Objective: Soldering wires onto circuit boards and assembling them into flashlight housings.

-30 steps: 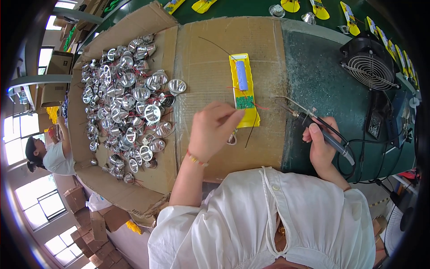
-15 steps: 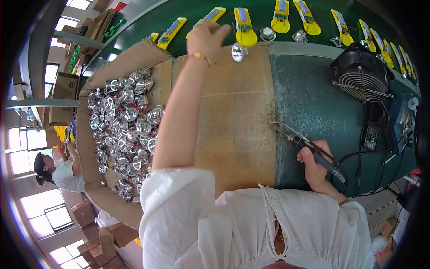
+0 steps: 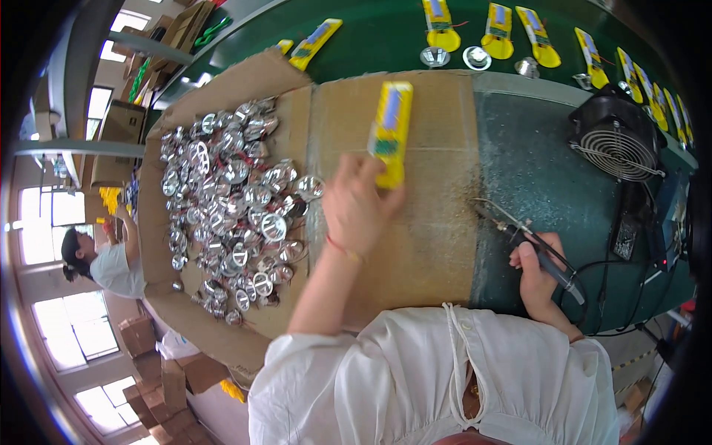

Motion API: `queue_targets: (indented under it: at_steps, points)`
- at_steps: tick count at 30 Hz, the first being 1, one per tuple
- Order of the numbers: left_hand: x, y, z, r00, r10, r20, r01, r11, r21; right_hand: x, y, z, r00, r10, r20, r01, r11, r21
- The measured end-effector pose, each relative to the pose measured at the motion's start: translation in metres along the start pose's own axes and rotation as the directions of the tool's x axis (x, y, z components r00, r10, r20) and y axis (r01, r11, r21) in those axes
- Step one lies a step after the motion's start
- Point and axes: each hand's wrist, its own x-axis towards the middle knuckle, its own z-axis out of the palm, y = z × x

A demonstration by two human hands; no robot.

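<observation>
Over the middle of the cardboard mat [image 3: 415,245], my left hand [image 3: 357,204] grips the lower end of a yellow plastic housing [image 3: 394,122]. A lavender battery cell and a small green circuit board show on its face. Motion blurs the fingers slightly. My right hand [image 3: 538,276] is closed round the dark handle of a soldering iron [image 3: 547,267] with a thin wire-feed tube along it. Its tip points up and left, just over the mat's right edge. Left of my left hand lies a heap of silvery reflector cups [image 3: 237,193] with thin red wires.
The heap sits in a cut-down carton [image 3: 159,245]. Along the far green belt [image 3: 386,37] lie several more yellow housings [image 3: 498,33], some with reflectors beside them. A black fan [image 3: 615,141] with a wire grille stands at the right, near cables. Another person [image 3: 111,259] works at far left.
My left hand has drawn back from the far row, bringing one yellow housing onto the mat. My right hand still holds the soldering iron in much the same pose. The whole view has shifted slightly.
</observation>
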Motion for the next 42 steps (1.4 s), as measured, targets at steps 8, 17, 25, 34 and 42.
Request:
queue_targets:
  at_steps: [8, 17, 25, 34, 42]
  points:
    - [-0.025, -0.064, -0.048, 0.933, -0.169, -0.318, 0.221, 0.966, 0.134, -0.003, -0.003, 0.005, 0.999, -0.032, -0.003, 0.032, 0.999, -0.005]
    - [-0.047, -0.06, -0.011, 0.98, 0.049, -0.194, 0.036, 0.91, 0.413, -0.011, -0.003, 0.004, 1.0, -0.028, -0.013, 0.029, 0.999, 0.024]
    - [-0.08, -0.04, -0.023, 0.897, 0.061, -0.438, -0.097, 0.993, -0.061, -0.003, -0.007, 0.005, 0.999, -0.039, 0.004, 0.039, 0.999, 0.015]
    - [-0.078, -0.043, -0.013, 0.86, -0.505, 0.075, 0.5, 0.806, -0.317, -0.006, 0.0, 0.004, 0.999, -0.049, 0.005, 0.049, 0.999, 0.005]
    - [-0.039, -0.047, -0.001, 0.875, -0.43, 0.223, 0.479, 0.698, -0.533, -0.007, -0.001, 0.003, 0.999, -0.034, 0.005, 0.034, 0.999, -0.017]
